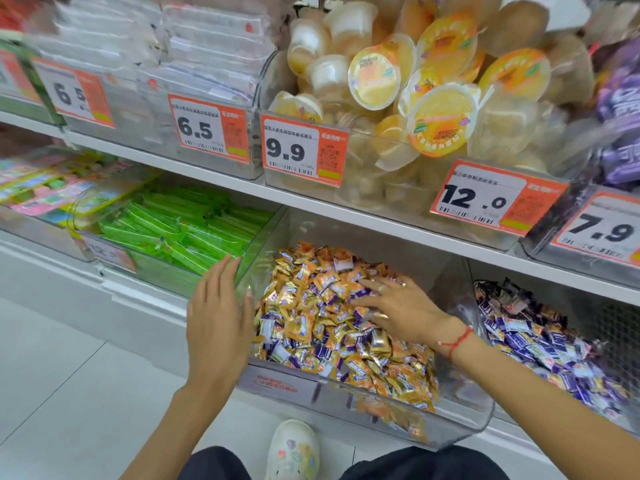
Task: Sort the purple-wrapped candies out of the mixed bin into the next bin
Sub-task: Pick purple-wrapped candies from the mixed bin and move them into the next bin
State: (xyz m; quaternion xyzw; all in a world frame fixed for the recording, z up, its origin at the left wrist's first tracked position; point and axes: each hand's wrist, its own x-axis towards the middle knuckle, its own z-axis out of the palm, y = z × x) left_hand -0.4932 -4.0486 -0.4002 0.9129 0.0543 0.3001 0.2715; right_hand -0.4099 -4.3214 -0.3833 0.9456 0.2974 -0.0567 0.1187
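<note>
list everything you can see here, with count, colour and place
mixed bin: one, clear, lower shelf centre, holding many orange and purple candies
next bin: one, clear, to its right, mostly purple candies
green packets: many, bin left of the mixed bin
pastel packets: many, far left
jelly cups: many, yellow-orange, upper shelf
white packets: many, upper left
purple packs: several, upper right
price tags: at least five, orange and white
shoe: one, white, on the floor
left hand: open, at the bin's left wall
right hand: spread flat on the candies, red cord at wrist
</note>
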